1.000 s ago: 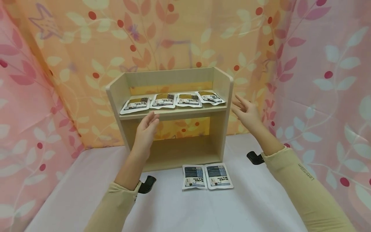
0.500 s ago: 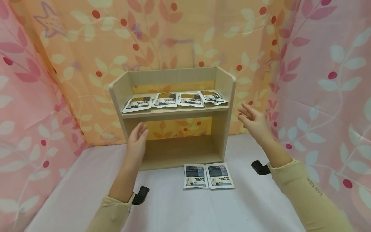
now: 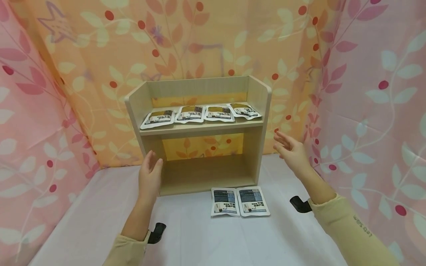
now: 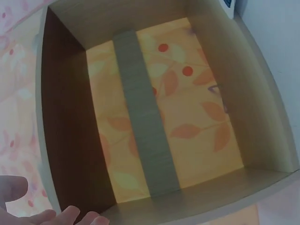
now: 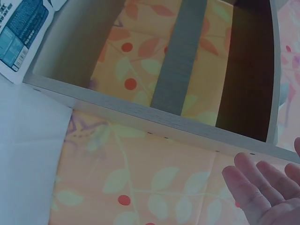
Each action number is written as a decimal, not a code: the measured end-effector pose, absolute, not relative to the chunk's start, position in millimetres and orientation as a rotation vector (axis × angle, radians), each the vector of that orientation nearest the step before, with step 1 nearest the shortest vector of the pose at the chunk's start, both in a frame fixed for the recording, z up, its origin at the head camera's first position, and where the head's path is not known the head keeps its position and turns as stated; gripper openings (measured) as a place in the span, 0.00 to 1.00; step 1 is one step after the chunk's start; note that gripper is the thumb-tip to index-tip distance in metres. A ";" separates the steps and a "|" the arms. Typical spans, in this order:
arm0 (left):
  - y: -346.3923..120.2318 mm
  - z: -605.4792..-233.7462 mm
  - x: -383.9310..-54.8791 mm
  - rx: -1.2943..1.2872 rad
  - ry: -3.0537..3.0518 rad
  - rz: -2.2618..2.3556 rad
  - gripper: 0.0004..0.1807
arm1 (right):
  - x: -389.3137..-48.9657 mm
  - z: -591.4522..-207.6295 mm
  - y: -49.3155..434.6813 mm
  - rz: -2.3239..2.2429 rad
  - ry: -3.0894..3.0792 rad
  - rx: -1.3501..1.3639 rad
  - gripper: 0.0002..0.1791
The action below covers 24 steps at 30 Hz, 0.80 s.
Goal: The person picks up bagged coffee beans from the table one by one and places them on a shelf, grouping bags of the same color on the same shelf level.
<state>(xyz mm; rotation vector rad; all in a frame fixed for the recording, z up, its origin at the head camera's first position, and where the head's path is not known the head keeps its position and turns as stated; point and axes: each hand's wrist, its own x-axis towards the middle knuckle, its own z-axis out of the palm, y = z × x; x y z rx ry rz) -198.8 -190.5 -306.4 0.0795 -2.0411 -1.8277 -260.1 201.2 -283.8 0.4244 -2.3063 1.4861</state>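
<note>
My left hand [image 3: 149,179] is raised before the left side of a small wooden shelf [image 3: 201,128], fingers relaxed and holding nothing. Off the shelf's right side my right hand [image 3: 293,153] hangs in the air, palm turned inward, also holding nothing. Several white pouches with printed labels lie in a row on the upper board, among them a leftmost pouch [image 3: 158,119] and a tilted rightmost pouch [image 3: 244,111]. Two more lie side by side on the table before the shelf: a left pouch [image 3: 225,202] and a right pouch [image 3: 253,201]. The right wrist view shows a pouch [image 5: 23,40] at its upper left.
The shelf's lower compartment [image 3: 206,171] faces me, with an open back. A white cloth covers the table [image 3: 199,240]. Patterned fabric hangs behind as an orange curtain [image 3: 199,37] and at the sides as pink curtains [image 3: 372,111].
Both hands have drawn back from the upper board, moving downward; the left has also gone left and the right slightly right. The pouches stay where they were.
</note>
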 end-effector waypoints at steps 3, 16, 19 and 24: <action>-195.1 -313.6 -198.4 0.119 -2.039 -1.810 0.32 | -259.5 -290.6 202.1 1.489 -2.297 0.403 0.27; -214.2 -345.5 -209.5 0.229 -2.013 -1.726 0.34 | -253.5 -319.6 212.3 1.532 -2.356 0.316 0.27; -218.4 -350.1 -215.9 0.261 -1.987 -1.732 0.36 | -249.2 -324.0 214.2 1.530 -2.383 0.294 0.27; -224.3 -356.1 -229.9 0.314 -1.894 -1.824 0.38 | -240.6 -332.4 217.7 1.583 -2.417 0.247 0.27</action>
